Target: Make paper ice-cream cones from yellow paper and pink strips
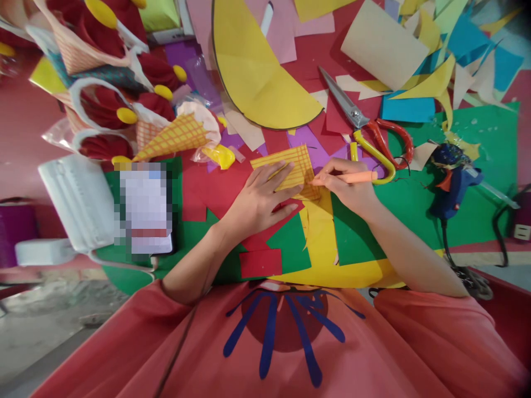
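Observation:
My left hand (265,196) lies flat, fingers spread, on a small yellow paper piece (296,160) and presses it to the table. Orange lines cross this paper in a grid on its right part and run as stripes elsewhere. In my right hand (346,185) is an orange marker (359,177), its tip touching the paper's right side. Just beyond that hand lie large scissors (357,116) with one red and one yellow handle. To the left rests a yellow paper cone (178,135) with an orange grid and a white top.
A blue glue gun (450,188) with a cord lies at the right. At the left are a phone (147,210) and a white case (77,202). A large yellow paper shape (253,72), a cream paper roll (384,44) and coloured scraps cover the back.

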The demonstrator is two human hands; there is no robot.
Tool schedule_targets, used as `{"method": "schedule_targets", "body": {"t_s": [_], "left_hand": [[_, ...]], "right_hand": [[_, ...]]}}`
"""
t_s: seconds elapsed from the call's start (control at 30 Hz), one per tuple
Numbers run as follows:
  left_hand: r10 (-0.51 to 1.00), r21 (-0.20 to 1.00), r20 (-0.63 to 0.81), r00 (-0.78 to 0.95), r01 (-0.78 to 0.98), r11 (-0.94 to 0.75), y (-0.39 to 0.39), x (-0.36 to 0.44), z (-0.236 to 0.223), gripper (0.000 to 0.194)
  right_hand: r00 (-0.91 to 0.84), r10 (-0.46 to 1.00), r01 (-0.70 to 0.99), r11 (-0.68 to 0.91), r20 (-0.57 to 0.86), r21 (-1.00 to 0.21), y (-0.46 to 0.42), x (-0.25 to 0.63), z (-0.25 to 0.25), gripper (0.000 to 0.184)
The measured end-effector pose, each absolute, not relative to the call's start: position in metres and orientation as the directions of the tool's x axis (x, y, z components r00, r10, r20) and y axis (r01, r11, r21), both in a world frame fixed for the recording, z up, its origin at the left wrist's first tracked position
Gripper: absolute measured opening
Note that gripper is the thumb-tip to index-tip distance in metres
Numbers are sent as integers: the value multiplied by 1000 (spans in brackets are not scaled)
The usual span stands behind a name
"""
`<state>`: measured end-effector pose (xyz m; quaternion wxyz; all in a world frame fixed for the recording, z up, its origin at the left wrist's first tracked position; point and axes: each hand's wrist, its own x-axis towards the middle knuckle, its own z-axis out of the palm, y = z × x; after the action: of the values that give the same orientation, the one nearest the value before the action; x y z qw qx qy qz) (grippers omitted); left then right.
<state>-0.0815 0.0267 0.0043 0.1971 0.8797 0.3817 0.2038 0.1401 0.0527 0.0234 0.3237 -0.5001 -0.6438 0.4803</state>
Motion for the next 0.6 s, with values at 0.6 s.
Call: {"method": "schedule_targets", "body": {"t_s": [0.6], "left_hand": [[761, 547, 198, 617, 575, -608, 26, -82, 5, 31]], "right_hand": [[-251, 967, 364, 55, -42, -930, 51, 138, 23, 31]]}}
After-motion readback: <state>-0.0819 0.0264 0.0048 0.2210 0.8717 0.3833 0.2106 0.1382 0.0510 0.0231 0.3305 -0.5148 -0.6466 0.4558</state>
